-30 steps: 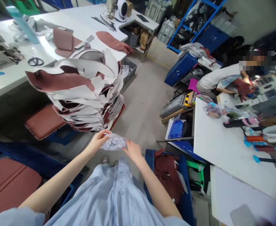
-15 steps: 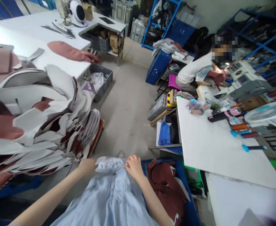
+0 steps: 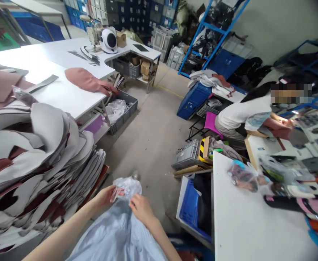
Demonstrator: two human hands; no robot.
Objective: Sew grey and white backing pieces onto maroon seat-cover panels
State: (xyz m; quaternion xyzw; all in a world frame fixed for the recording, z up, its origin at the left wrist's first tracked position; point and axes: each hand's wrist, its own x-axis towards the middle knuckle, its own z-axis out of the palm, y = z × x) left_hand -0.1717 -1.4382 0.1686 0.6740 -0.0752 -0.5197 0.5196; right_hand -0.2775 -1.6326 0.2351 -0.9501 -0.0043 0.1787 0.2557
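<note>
A crumpled, see-through plastic bag [image 3: 130,185] is bunched in front of the pale blue clothing [image 3: 114,228] I wear. My left hand [image 3: 108,195] is closed on the bag's left side, its fingertips showing pinkish through the film. On the other side, my right hand [image 3: 141,206] has its fingers curled against the bag's lower right edge. Whether anything is inside the bag, I cannot make out. Left of my forearm rises a tall stack of grey and reddish-brown cut pieces [image 3: 50,134].
A white table [image 3: 46,54] stands ahead on the left, above a grey crate [image 3: 125,116]. A grey floor aisle [image 3: 145,137] runs forward. To the right are another white table [image 3: 237,217], a blue bin [image 3: 188,203] and a seated person [image 3: 243,112] at a sewing machine.
The view has moved forward and turned, so the right table is nearer and the bin of reddish-brown pieces is mostly out of view. My left fingers now show through the plastic.
</note>
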